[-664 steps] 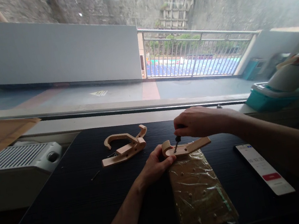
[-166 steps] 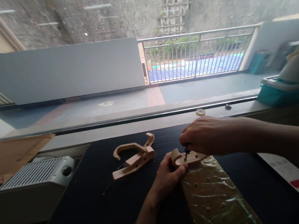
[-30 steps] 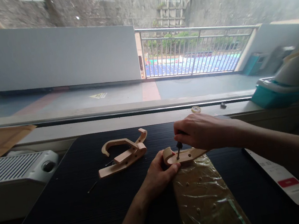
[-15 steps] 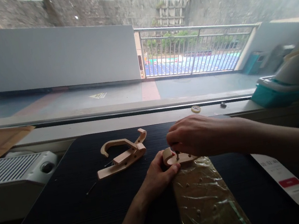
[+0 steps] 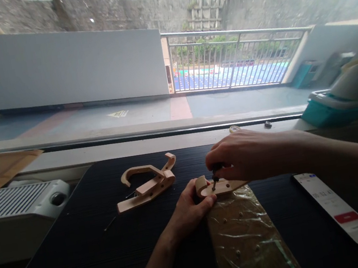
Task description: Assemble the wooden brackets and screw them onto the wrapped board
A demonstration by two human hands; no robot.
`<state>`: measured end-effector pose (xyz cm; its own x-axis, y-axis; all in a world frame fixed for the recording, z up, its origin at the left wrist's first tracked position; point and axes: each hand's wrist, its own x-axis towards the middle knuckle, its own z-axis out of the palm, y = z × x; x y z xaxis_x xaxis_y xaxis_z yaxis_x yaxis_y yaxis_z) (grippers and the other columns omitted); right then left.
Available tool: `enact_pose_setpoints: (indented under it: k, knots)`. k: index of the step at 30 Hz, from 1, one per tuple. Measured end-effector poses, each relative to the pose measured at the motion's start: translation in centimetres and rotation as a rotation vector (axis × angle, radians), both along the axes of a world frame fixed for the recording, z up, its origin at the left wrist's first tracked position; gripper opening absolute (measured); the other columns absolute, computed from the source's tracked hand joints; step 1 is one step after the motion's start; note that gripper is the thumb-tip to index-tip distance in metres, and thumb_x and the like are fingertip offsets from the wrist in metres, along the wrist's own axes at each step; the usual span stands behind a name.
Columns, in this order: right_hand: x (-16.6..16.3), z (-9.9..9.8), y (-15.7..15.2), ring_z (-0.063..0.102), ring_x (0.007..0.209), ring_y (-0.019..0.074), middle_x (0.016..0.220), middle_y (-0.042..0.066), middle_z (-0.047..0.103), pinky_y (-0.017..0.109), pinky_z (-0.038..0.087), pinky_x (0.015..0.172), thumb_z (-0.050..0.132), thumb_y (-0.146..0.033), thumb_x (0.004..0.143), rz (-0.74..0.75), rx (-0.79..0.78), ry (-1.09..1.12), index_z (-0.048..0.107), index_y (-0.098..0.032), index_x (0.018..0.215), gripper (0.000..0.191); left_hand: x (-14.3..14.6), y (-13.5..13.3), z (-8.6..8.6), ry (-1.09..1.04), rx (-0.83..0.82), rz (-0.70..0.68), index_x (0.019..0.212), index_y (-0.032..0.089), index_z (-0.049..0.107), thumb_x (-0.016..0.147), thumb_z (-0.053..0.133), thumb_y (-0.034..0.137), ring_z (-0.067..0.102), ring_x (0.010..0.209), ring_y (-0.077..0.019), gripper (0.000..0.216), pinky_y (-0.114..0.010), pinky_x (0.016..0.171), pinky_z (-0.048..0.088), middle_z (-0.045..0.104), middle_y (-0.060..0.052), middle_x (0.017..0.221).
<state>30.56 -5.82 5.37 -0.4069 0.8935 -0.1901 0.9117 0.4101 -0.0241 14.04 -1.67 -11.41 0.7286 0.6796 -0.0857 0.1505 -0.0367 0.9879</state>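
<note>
My right hand (image 5: 233, 157) is closed around the dark handle of a screwdriver (image 5: 215, 177). Its tip points down into a hole of a pale wooden hook (image 5: 223, 186), which lies across the far end of a board wrapped in shiny clear film (image 5: 245, 232). With thumb and fingers, my left hand (image 5: 193, 204) grips the curled left end of that hook. To the left on the dark table, several similar wooden hooks (image 5: 149, 186) lie in a loose heap. A thin dark screw-like rod (image 5: 109, 224) rests in front of them.
A phone with a timer (image 5: 342, 208) lies at the right of the black table (image 5: 82, 253). On the window sill sit a tape roll (image 5: 234, 129) and a small dark object (image 5: 267, 124). A teal container (image 5: 328, 110) stands right; a white heater-like unit (image 5: 23, 204) is left.
My right hand has shifted slightly right and turned, showing more of the screwdriver. More of the phone shows as the right arm moved up. My left hand keeps its hold.
</note>
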Motion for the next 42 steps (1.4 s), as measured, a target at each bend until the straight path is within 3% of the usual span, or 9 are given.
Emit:
enact_pose_setpoints:
  k: [7, 18, 22, 25, 29, 33, 37, 40, 42]
  knots:
    - [0.3, -0.1, 0.2, 0.048, 0.061, 0.0101, 0.071, 0.002, 0.063, 0.024, 0.029, 0.056, 0.046, -0.018, 0.082, 0.023, -0.045, 0.019, 0.062, -0.017, 0.076, 0.017, 0.2, 0.0, -0.1, 0.008, -0.016, 0.02, 0.104, 0.021, 0.057, 0.075, 0.063, 0.035, 0.055, 0.084, -0.0158, 0.033, -0.024, 0.077, 0.043, 0.061, -0.001, 0.091]
    - [-0.4, -1.6, 0.1, 0.044, 0.052, 0.0101, 0.062, 0.003, 0.06, 0.025, 0.025, 0.052, 0.04, -0.037, 0.089, -0.216, 0.057, -0.012, 0.063, -0.016, 0.076, 0.034, 0.1, 0.0, 0.0, 0.015, -0.002, 0.017, 0.104, 0.02, 0.057, 0.075, 0.062, 0.034, 0.055, 0.084, -0.0156, 0.032, -0.024, 0.078, 0.043, 0.061, -0.001, 0.089]
    - [-0.6, -0.5, -0.1, 0.045, 0.053, 0.0103, 0.064, 0.002, 0.06, 0.026, 0.025, 0.053, 0.044, -0.038, 0.087, -0.113, 0.06, -0.055, 0.063, -0.017, 0.077, 0.03, 0.1, 0.1, -0.3, -0.022, -0.003, 0.014, 0.102, 0.019, 0.058, 0.074, 0.063, 0.035, 0.055, 0.085, -0.0161, 0.033, -0.025, 0.078, 0.044, 0.061, -0.001, 0.09]
    - [-0.5, 0.2, -0.4, 0.049, 0.06, 0.0102, 0.07, 0.002, 0.062, 0.024, 0.028, 0.056, 0.047, -0.027, 0.085, 0.022, -0.007, 0.015, 0.062, -0.017, 0.079, 0.019, 0.2, 0.0, -0.4, -0.035, -0.007, 0.013, 0.103, 0.019, 0.059, 0.074, 0.063, 0.037, 0.056, 0.087, -0.0174, 0.034, -0.026, 0.079, 0.044, 0.062, -0.002, 0.091]
    - [-0.5, -0.4, -0.2, 0.045, 0.058, 0.0092, 0.068, 0.001, 0.059, 0.023, 0.028, 0.055, 0.044, -0.022, 0.087, 0.037, -0.03, 0.069, 0.058, -0.016, 0.078, 0.018, 0.2, 0.0, -0.2, -0.028, -0.032, 0.022, 0.106, 0.019, 0.058, 0.074, 0.063, 0.037, 0.056, 0.087, -0.018, 0.036, -0.027, 0.08, 0.045, 0.063, -0.002, 0.092]
    - [-0.4, -2.5, 0.5, 0.041, 0.053, 0.009, 0.064, 0.0, 0.055, 0.023, 0.026, 0.052, 0.042, -0.031, 0.089, -0.083, 0.036, 0.166, 0.055, -0.017, 0.087, 0.019, 0.0, 0.0, 0.0, -0.013, -0.042, 0.014, 0.103, 0.019, 0.059, 0.074, 0.063, 0.037, 0.056, 0.086, -0.0175, 0.034, -0.027, 0.079, 0.045, 0.062, -0.002, 0.091]
    - [0.4, -4.4, 1.3, 0.043, 0.054, 0.0103, 0.065, 0.003, 0.058, 0.024, 0.026, 0.05, 0.041, -0.042, 0.088, -0.352, 0.122, 0.182, 0.056, -0.016, 0.081, 0.031, 0.0, 0.0, -0.2, -0.049, -0.009, 0.029, 0.1, 0.019, 0.058, 0.073, 0.065, 0.034, 0.056, 0.083, -0.0155, 0.031, -0.024, 0.076, 0.044, 0.06, -0.001, 0.088]
    - [1.5, -5.0, 0.8, 0.045, 0.053, 0.0098, 0.067, 0.003, 0.061, 0.024, 0.028, 0.049, 0.042, -0.047, 0.086, -0.49, 0.137, 0.3, 0.058, -0.016, 0.08, 0.036, 0.5, 0.1, -0.6, -0.08, -0.011, 0.039, 0.097, 0.017, 0.058, 0.072, 0.066, 0.034, 0.056, 0.081, -0.0154, 0.032, -0.024, 0.073, 0.045, 0.059, -0.001, 0.085]
    - [2.4, -4.8, -0.2, 0.047, 0.053, 0.0098, 0.065, 0.002, 0.061, 0.023, 0.031, 0.05, 0.045, -0.048, 0.085, -0.515, 0.201, 0.437, 0.058, -0.016, 0.081, 0.035, 1.0, 0.1, -0.7, -0.089, -0.005, 0.131, 0.095, 0.016, 0.056, 0.072, 0.065, 0.035, 0.057, 0.079, -0.0158, 0.031, -0.026, 0.071, 0.046, 0.059, -0.001, 0.084]
